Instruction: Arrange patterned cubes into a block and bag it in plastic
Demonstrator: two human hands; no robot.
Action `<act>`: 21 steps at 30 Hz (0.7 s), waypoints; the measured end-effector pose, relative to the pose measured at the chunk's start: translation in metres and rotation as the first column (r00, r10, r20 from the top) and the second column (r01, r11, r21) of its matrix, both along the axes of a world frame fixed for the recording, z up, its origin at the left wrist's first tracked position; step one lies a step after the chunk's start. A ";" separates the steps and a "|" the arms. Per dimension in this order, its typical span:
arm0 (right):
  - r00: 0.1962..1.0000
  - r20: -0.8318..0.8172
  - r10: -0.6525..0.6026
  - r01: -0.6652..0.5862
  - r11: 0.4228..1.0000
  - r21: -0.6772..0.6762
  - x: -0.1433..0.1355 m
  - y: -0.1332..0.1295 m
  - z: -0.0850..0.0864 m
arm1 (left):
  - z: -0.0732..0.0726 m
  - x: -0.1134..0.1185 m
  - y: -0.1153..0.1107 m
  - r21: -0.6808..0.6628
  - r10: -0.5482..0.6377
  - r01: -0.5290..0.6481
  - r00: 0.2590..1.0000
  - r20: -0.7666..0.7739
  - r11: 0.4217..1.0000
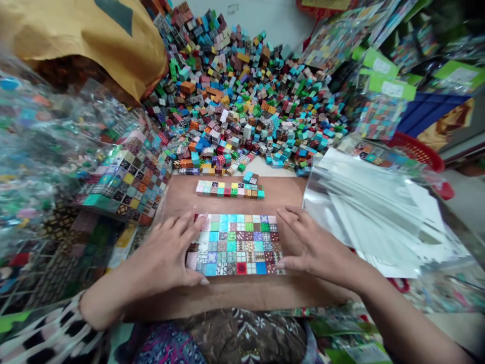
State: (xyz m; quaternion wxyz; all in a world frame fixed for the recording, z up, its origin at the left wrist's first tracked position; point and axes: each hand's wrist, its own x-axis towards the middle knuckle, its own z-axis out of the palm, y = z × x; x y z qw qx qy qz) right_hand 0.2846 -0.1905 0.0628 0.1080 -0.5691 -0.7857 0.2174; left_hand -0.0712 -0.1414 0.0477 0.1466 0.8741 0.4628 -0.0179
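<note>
A flat block of small patterned cubes (235, 245), set in several rows, lies on the brown board (182, 202). At its left edge is my left hand (166, 253), fingers apart, with thumb and fingertips against the end cubes. My right hand (314, 247) is spread at the right edge, its thumb touching the lower right corner and its index finger beside the upper corner. Beyond the block lies a short row of cubes (227, 189), with a couple of loose cubes (250, 177) at its far side.
Loose cubes (235, 111) are heaped at the back. Stacked cubes (132, 182) and clear plastic bags (49, 126) stand at the left. White-looking plastic sleeves (371, 217) lie at the right, before a red basket (417, 149). A golden bag (94, 40) is at upper left.
</note>
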 end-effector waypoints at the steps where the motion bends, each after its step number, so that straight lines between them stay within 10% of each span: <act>1: 1.000 -0.016 -0.010 0.010 0.999 -0.034 0.007 -0.001 -0.003 | -0.002 -0.002 0.001 -0.019 -0.003 0.003 1.000 0.009 1.000; 11: 0.998 -0.029 0.064 -0.067 0.992 -0.109 -0.010 -0.008 -0.039 | -0.008 -0.003 0.005 -0.242 0.035 -0.009 0.994 0.104 0.970; 21: 0.994 -0.098 0.037 -0.056 0.980 -0.193 -0.019 0.000 -0.036 | -0.017 -0.003 0.006 -0.275 0.025 0.033 0.979 0.204 0.961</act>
